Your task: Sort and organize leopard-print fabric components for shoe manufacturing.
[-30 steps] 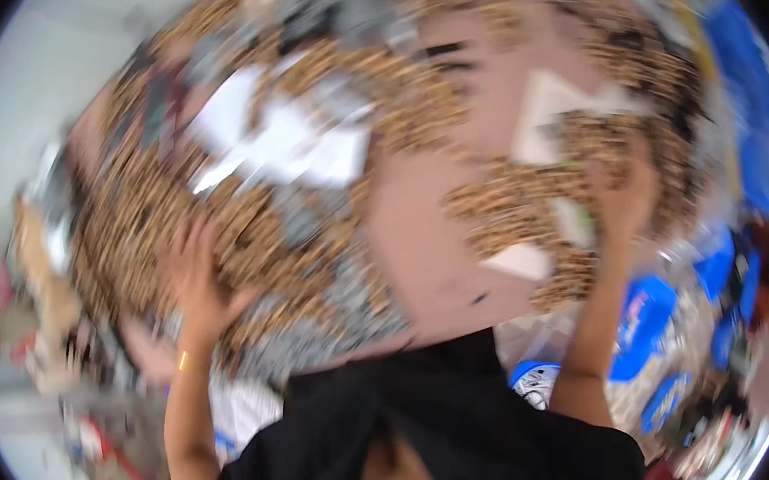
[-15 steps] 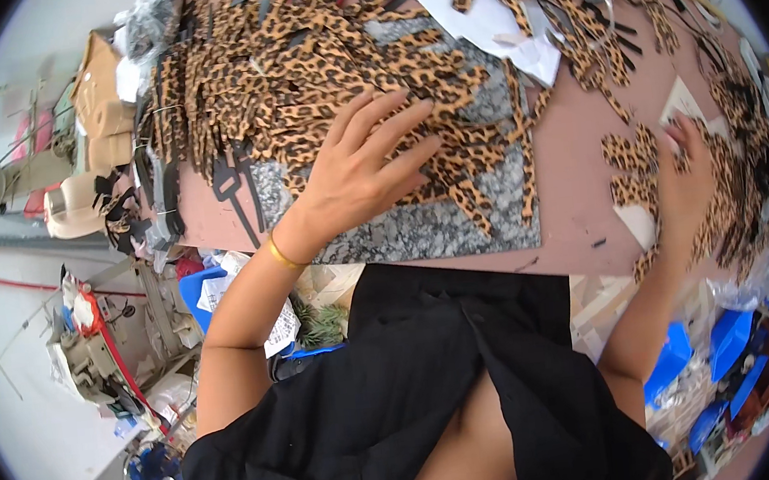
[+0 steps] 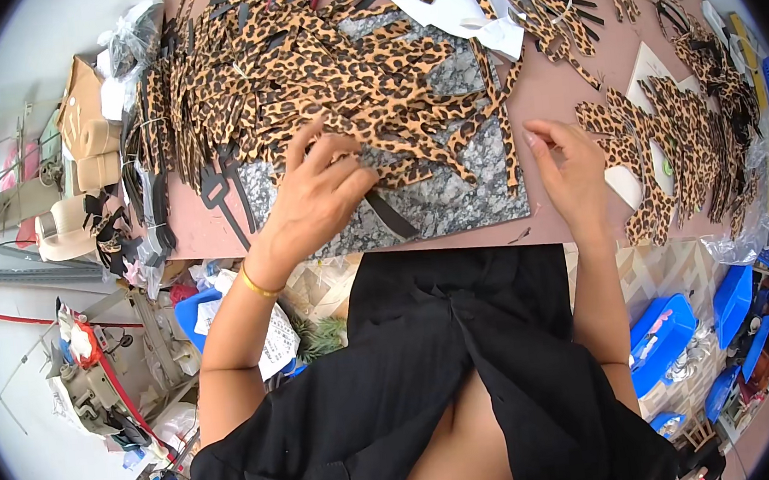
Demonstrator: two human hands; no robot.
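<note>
Impossible to read any word or number, even the tiny print on the white sheet (image 3: 279, 344) below the desk (image 3: 550, 206).

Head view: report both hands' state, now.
Left hand: fingers curled over the leopard-print strips; whether its grip holds one cannot be told.
Right hand: open, fingers loosely bent, nothing visible held.

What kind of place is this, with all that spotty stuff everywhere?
It looks like a small sewing workshop: piles of leopard-print strips cover much of the pink worktable, and what seems to be a sewing machine stands at the left.
</note>
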